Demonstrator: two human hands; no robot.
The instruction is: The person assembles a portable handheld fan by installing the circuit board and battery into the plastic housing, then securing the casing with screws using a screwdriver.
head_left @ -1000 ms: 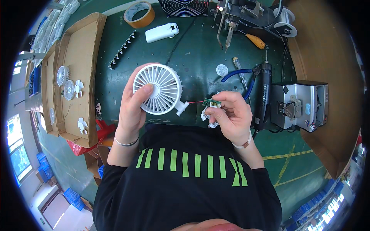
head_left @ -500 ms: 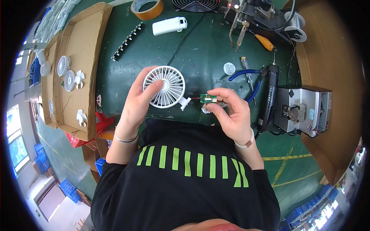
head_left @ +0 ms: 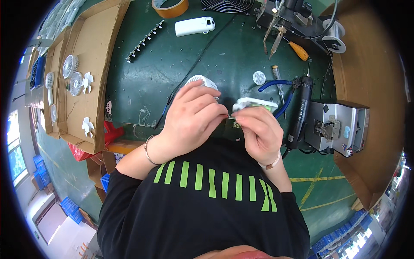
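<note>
My left hand point(head_left: 194, 118) is closed, its fingertips pinched together beside the board; what they pinch is too small to make out. Behind those fingers shows part of a white fan head with a slatted grille point(head_left: 204, 81), the rest hidden. A small green circuit board point(head_left: 236, 124) with a digit display is pinched in my right hand point(head_left: 262, 134), mostly covered by the fingers. Just beyond the right fingers is a white plastic handle housing point(head_left: 248, 102) with something green-yellow in it. I cannot tell whether the right hand also holds the housing.
A white handheld casing point(head_left: 195, 26), a strip of small boards point(head_left: 145, 41) and a tape roll point(head_left: 170, 7) lie at the back. On the right are blue-handled pliers point(head_left: 276, 84), a black electric screwdriver point(head_left: 302, 108) and a soldering iron point(head_left: 278, 39). A cardboard tray point(head_left: 97, 47) holds fan parts at left.
My left hand has moved right, from the front of the fan grille to the board, and now covers much of the fan head. The board has turned, and the white housing has come into view.
</note>
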